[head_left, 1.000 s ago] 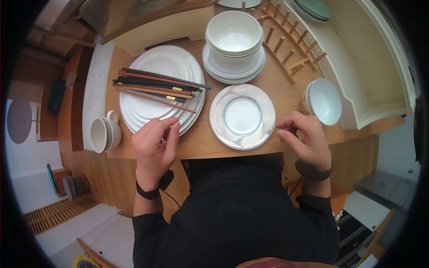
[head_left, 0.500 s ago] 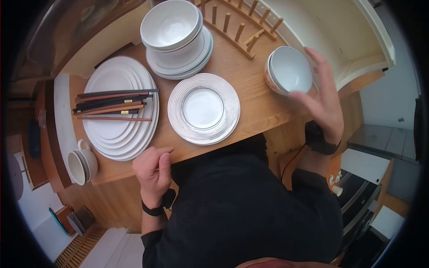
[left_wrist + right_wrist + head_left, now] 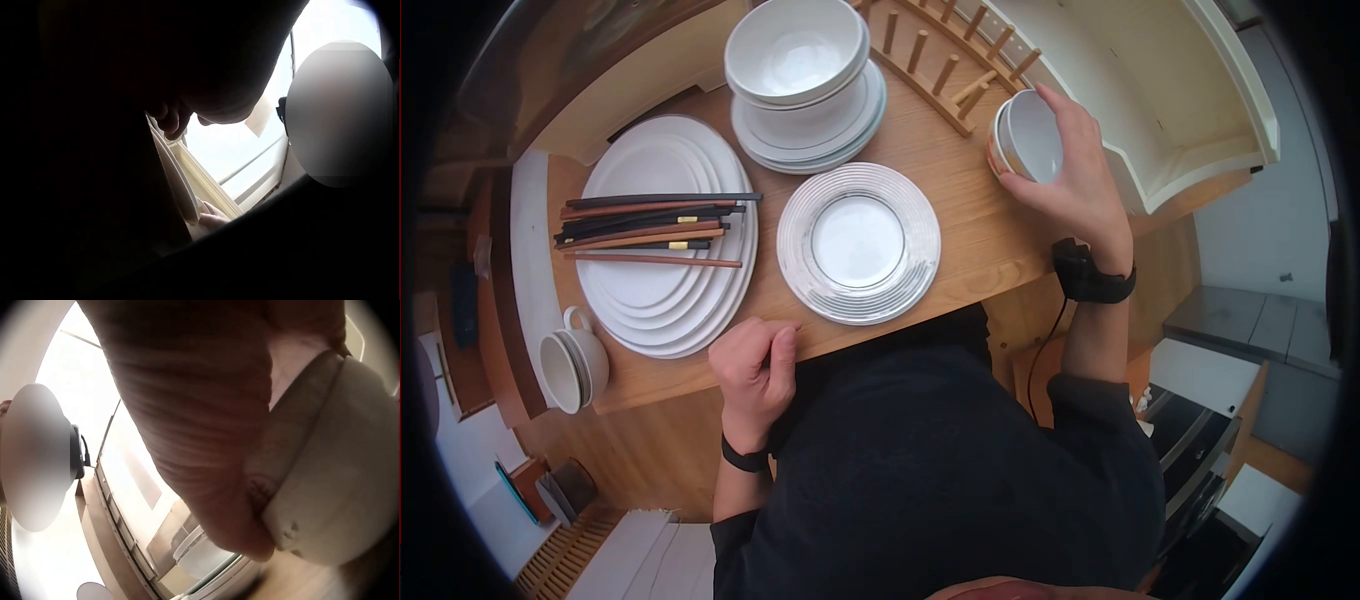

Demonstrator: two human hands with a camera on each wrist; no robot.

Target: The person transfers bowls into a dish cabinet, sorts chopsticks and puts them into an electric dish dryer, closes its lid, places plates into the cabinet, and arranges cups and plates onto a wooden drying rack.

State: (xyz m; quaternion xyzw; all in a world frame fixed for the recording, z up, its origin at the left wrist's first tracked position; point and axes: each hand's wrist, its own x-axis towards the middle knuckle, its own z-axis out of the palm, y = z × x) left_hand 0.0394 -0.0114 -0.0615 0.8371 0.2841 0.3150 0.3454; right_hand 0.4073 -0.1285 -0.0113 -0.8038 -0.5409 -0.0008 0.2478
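Observation:
My right hand (image 3: pixel 1080 185) spans a nested pair of small bowls (image 3: pixel 1034 140) at the table's right side, thumb at the near rim and fingers at the far rim. White inside and patterned outside, the bowls lean to one side. The right wrist view has the palm and thumb close against the walls of the bowls (image 3: pixel 340 462). My left hand (image 3: pixel 752 370) rests at the front edge of the table, fingers loosely curled and holding nothing. Nearest to it are a stack of white oval plates (image 3: pixel 700 325) and a pair of ringed round plates (image 3: pixel 858 244).
Several chopsticks (image 3: pixel 650 225) lie across the oval plates. White bowls (image 3: pixel 795 50) stand on stacked plates (image 3: pixel 810 140) at the back. A wooden peg rack (image 3: pixel 945 95) stands behind, beside a cream open cabinet (image 3: pixel 1170 110). Nested cups (image 3: pixel 572 368) sit at the left corner.
My right hand has moved from beside the ringed plates to the small bowls and taken hold of them; they have tipped. The left hand's fingers have curled in. The head view has swung right.

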